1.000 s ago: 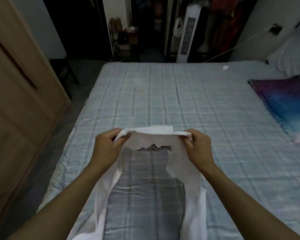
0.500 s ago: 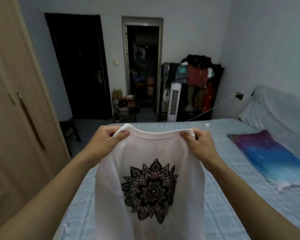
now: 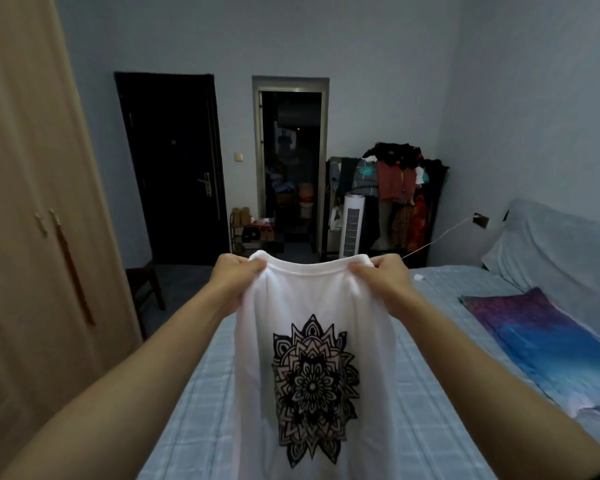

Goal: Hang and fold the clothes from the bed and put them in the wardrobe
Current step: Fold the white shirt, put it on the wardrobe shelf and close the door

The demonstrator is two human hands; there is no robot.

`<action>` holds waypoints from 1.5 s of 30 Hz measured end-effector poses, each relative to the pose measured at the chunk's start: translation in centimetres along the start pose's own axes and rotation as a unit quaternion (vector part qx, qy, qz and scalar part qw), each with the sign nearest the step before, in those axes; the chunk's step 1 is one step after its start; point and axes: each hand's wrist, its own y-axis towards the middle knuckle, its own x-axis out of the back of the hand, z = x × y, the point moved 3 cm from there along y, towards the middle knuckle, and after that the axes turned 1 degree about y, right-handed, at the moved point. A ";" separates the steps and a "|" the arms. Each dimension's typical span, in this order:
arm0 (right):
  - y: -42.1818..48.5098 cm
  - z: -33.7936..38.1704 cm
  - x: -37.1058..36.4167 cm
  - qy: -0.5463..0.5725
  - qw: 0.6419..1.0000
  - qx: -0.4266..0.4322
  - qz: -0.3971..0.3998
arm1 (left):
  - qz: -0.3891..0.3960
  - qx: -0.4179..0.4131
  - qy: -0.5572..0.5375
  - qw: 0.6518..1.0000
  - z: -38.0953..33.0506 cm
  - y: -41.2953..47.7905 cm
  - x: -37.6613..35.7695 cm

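Head view: we held the white tee up by its top edge, L hand at one shoulder and R hand at the other. Both hands' fingers were curled and pinched bunched fabric either side of the neckline. We couldn't tell how the fingers behind the cloth lay. The tee hung in the air over the near part of the bed, black mandala print facing us. Its hem ran out of frame, so we couldn't tell if it touched the bed.

Change: 1 s ago we had the tee low over the bed, slack, w/ the print barely showing. Half a sec ago it was already lifted. Now it was a bit higher and hanging straighter, w/ the full print visible, and our view had tilted up w/ it. Same grip, same corners.

Our read: shake-out/check step, garment off the bed but not yet folded or hung. The wardrobe stood off the bed's left side w/ doors closed, so it'd need opening. No hanger was in view.

Also seen: purple-blue cloth lying on the bed's right part, and a clothes rack and tower fan beyond the bed's far edge.
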 end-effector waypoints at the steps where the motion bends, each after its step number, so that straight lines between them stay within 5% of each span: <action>1: 0.2 0.2 -0.6 -0.002 1.000 -0.005 -0.018 | -0.033 -0.004 0.006 0.999 0.1 0.2 -0.5; 5: -0.4 1.1 -2.9 0.019 0.999 0.007 -0.041 | -0.080 -0.071 0.047 0.993 -0.9 -1.6 -2.5; 14: -4.0 3.2 -4.6 0.149 0.986 0.062 0.032 | -0.026 -0.190 0.040 0.981 -1.9 -7.0 -6.4; 18: -4.8 3.8 -3.7 0.163 0.977 0.088 0.103 | 0.059 -0.181 0.006 0.982 -2.6 -7.8 -7.3; 23: -4.2 2.9 -2.6 0.172 0.977 0.083 0.091 | 0.156 -0.154 -0.049 0.974 -3.4 -8.4 -7.0; 28: -3.7 2.4 -2.2 0.159 0.975 0.103 0.117 | -0.013 -0.297 0.221 0.929 -3.6 -6.8 -4.0; 30: -3.6 2.8 -2.0 0.164 0.966 0.128 0.157 | -0.003 -0.288 0.233 0.929 -3.3 -5.9 -3.2; 34: -3.7 3.9 -1.3 0.193 0.943 0.166 0.214 | 0.143 -0.216 0.097 0.961 -4.0 -5.4 -2.9; 45: -3.9 1.8 0.1 0.253 0.933 0.164 0.196 | 0.158 -0.244 0.139 0.947 -6.0 -6.2 -5.1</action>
